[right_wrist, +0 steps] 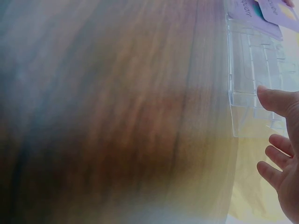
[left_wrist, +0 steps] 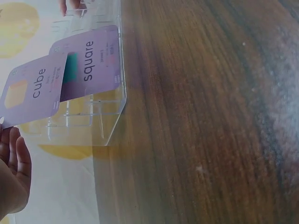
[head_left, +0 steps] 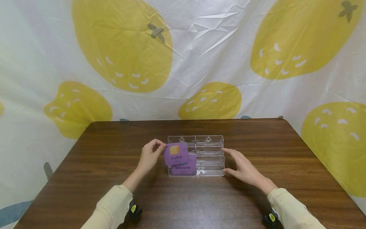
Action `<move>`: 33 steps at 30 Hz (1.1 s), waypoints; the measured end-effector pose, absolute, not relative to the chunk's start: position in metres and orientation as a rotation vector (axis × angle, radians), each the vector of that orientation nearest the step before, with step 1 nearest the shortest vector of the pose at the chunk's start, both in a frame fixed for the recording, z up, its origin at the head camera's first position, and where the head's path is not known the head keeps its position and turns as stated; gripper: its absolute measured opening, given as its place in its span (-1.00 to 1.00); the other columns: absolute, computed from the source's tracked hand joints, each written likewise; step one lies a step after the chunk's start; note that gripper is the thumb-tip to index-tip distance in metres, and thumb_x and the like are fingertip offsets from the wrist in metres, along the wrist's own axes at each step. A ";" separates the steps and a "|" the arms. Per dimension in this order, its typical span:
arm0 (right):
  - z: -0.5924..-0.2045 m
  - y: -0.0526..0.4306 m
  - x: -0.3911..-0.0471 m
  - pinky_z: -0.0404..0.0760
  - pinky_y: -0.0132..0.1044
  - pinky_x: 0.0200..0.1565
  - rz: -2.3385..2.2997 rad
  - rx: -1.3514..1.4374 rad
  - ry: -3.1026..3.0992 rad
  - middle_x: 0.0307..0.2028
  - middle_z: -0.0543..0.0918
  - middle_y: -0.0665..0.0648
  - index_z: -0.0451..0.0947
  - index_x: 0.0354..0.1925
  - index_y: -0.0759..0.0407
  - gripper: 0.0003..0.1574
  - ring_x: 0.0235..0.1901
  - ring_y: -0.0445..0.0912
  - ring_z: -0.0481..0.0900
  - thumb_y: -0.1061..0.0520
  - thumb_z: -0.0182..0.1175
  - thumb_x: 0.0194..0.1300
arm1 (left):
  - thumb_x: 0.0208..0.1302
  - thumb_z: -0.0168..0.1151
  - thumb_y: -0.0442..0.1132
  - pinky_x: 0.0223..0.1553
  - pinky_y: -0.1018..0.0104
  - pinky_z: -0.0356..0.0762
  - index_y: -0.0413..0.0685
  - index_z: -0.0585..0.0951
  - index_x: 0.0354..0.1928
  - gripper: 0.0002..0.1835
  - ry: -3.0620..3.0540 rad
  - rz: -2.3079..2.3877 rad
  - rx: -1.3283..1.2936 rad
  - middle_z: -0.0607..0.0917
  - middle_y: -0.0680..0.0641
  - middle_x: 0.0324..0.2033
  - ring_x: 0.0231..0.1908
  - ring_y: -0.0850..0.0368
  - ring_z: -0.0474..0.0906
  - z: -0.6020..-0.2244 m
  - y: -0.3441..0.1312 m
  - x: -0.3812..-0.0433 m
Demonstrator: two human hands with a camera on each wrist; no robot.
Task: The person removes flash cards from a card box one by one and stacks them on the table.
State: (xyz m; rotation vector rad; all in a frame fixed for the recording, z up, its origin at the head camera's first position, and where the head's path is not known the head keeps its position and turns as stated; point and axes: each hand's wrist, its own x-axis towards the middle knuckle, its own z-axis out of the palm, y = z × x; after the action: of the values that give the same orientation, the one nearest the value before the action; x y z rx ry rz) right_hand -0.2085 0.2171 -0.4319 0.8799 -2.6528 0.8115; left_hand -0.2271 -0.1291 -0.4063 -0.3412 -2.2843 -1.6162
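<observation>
A clear plastic card rack (head_left: 210, 159) with two columns of tiered slots stands on the table. In its lower left slot sits a purple card marked "square" (head_left: 183, 170). My left hand (head_left: 151, 154) pinches the upper left corner of a purple card marked "cube" (head_left: 175, 154), which overlaps the square card from in front and above. In the left wrist view the cube card (left_wrist: 35, 88) partly covers the square card (left_wrist: 91, 60). At the rack's right side my right hand (head_left: 243, 167) touches the edge with thumb and fingertips, its fingers extended; the right wrist view shows the thumb (right_wrist: 275, 100) against the clear plastic.
The rack stands on a dark brown wooden table (head_left: 183, 200). Behind the table hangs a white cloth (head_left: 183, 63) printed with large yellow fruit. Dark wrist cameras are strapped below both cream sleeves (head_left: 112, 203).
</observation>
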 end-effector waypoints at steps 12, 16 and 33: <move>-0.433 0.218 -0.209 0.30 0.03 0.12 0.807 0.885 -2.649 0.17 0.36 0.21 0.18 0.26 0.20 -0.07 0.16 0.10 0.29 0.17 0.39 -0.04 | 0.21 0.17 -0.28 -0.54 0.48 0.37 -0.24 0.54 -0.43 -0.85 -2.306 -1.609 -0.340 0.58 -0.12 -0.53 -0.54 0.07 0.44 -0.398 -0.130 -0.220; -0.432 0.218 -0.209 0.29 0.03 0.13 0.814 0.876 -2.662 0.18 0.35 0.20 0.17 0.27 0.18 -0.07 0.17 0.10 0.27 0.16 0.39 -0.03 | 0.20 0.17 -0.28 -0.50 0.47 0.40 -0.25 0.54 -0.42 -0.85 -2.314 -1.604 -0.337 0.58 -0.11 -0.51 -0.53 0.21 0.42 -0.396 -0.133 -0.218; -0.432 0.218 -0.209 0.28 0.03 0.13 0.824 0.881 -2.667 0.18 0.35 0.21 0.17 0.27 0.19 -0.07 0.17 0.09 0.27 0.16 0.38 -0.03 | 0.23 0.12 -0.36 -0.52 0.33 0.53 -0.38 0.51 -0.39 -0.84 -2.342 -1.807 -0.128 0.58 -0.11 -0.54 -0.60 0.25 0.44 -0.401 -0.143 -0.203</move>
State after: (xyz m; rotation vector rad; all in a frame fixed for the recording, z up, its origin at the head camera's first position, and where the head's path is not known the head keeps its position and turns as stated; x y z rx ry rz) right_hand -0.2086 0.2178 -0.4320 0.8814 -2.6669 0.8240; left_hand -0.2029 -0.1431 -0.4005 -0.1277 -2.3421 -1.8075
